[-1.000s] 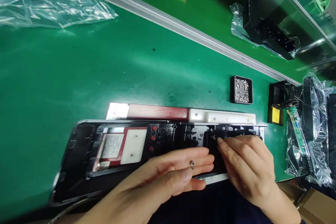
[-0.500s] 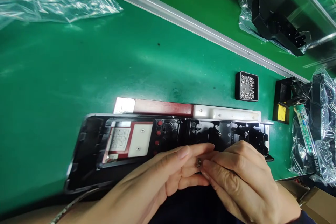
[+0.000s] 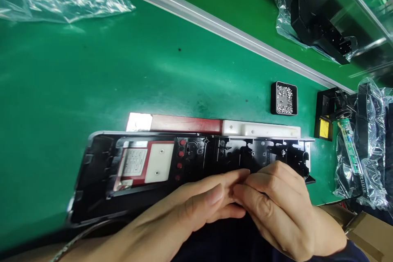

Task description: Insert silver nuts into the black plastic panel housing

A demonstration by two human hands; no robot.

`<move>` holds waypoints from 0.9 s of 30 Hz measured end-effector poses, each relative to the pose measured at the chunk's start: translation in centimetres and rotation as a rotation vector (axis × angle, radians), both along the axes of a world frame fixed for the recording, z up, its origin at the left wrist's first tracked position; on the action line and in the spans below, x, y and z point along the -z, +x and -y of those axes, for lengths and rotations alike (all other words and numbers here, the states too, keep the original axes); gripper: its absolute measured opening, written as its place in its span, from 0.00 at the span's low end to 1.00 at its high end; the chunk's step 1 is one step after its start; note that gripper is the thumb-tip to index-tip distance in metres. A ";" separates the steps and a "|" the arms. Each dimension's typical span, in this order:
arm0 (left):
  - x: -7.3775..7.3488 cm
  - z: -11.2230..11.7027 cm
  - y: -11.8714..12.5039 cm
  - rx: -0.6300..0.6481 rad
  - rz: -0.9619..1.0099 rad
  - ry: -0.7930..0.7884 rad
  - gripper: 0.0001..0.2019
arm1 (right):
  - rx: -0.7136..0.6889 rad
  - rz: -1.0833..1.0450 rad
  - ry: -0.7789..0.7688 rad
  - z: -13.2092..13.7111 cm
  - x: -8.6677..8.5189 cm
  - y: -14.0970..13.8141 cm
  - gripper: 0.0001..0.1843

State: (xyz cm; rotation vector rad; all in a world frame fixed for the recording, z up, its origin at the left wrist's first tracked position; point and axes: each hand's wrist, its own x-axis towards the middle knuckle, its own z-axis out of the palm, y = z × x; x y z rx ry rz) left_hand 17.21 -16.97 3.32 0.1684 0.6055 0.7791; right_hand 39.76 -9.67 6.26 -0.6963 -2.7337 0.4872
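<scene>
Two hands meet over a long black housing (image 3: pixel 184 168) lying lengthwise on the green tabletop (image 3: pixel 92 82). Left hand (image 3: pixel 190 208) lies open, fingers flat on the housing's near edge. Right hand (image 3: pixel 276 204) pinches at the left fingertips; whatever it grips is hidden. Screw tray (image 3: pixel 284 98) sits farther right, apart.

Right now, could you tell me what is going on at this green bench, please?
A person's left hand and right hand meet fingertip to fingertip over the near edge of a long black plastic housing lying open side up on the green mat. Whatever they pinch is hidden by the fingers. A small black tray of screws sits beyond the housing, and bagged black parts lie to the right.
</scene>
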 end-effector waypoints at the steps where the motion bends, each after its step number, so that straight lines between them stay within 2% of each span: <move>1: -0.1 -0.2 0.2 -0.017 -0.008 -0.015 0.32 | 0.009 0.017 0.009 0.1 0.0 0.3 0.29; 3: -0.2 -0.7 0.8 -0.052 -0.026 -0.060 0.37 | 0.022 0.031 0.021 0.3 0.1 0.8 0.30; 6: -0.2 -1.5 1.4 -0.105 -0.038 -0.108 0.37 | 0.041 0.033 0.032 0.6 0.5 1.7 0.26; 10: 0.3 -1.4 1.2 -0.168 -0.068 -0.160 0.33 | 0.087 -0.118 0.012 1.1 1.2 2.3 0.08; 12: 0.6 -0.7 1.0 -0.177 -0.104 -0.191 0.30 | 0.099 -0.191 -0.013 1.3 1.5 2.4 0.03; 18: 1.0 1.3 0.7 -0.260 -0.240 -0.271 0.20 | 0.063 -0.187 -0.042 1.0 1.5 2.1 0.07; 24: 0.9 1.5 0.6 -0.263 -0.225 -0.252 0.22 | 0.024 -0.173 -0.055 0.5 1.5 2.3 0.11; 27: 1.0 1.8 0.5 -0.252 -0.238 -0.251 0.22 | 0.015 -0.144 -0.042 0.7 1.2 2.4 0.09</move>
